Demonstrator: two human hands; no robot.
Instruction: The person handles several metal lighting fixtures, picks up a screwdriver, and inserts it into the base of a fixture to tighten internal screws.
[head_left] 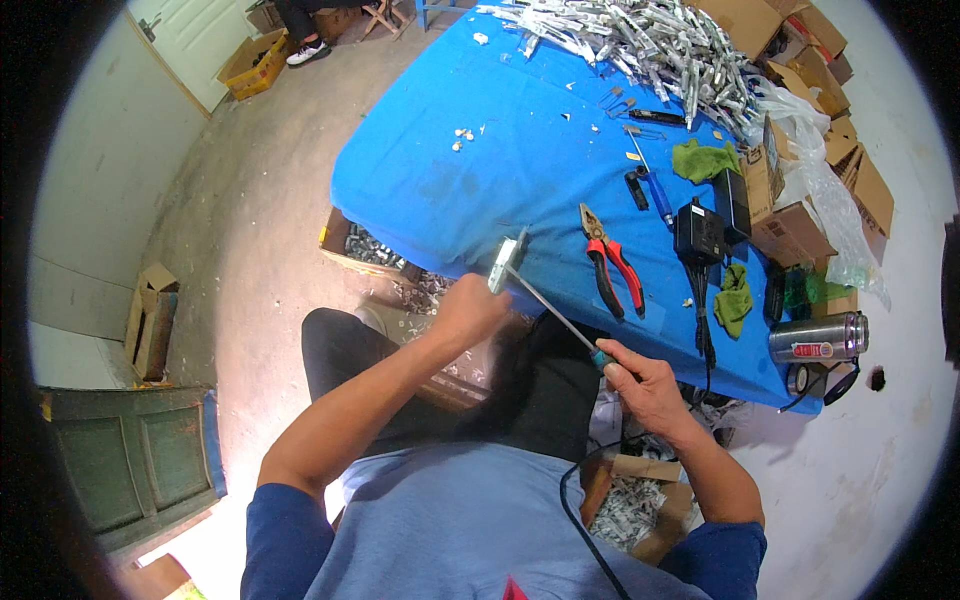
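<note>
My left hand [472, 308] is closed around the lower end of a small white and silvery metal part [506, 262] at the table's near edge. In my right hand [645, 385] is a screwdriver [556, 312], gripped by its dark green handle. Its long shaft slants up to the left, and the tip meets the part or lies just against it; I cannot tell which. Pliers with red and black handles [613, 268] lie to the right of the part on the blue tablecloth [420, 150].
A heap of silvery parts [650, 45] covers the far end. Along the right lie a blue screwdriver [657, 195], a black power adapter [698, 232], green cloths [704, 160], and a steel flask [818, 338]. Boxes of small parts [372, 250] sit below the table. Another person's shoe [308, 53] shows far left.
</note>
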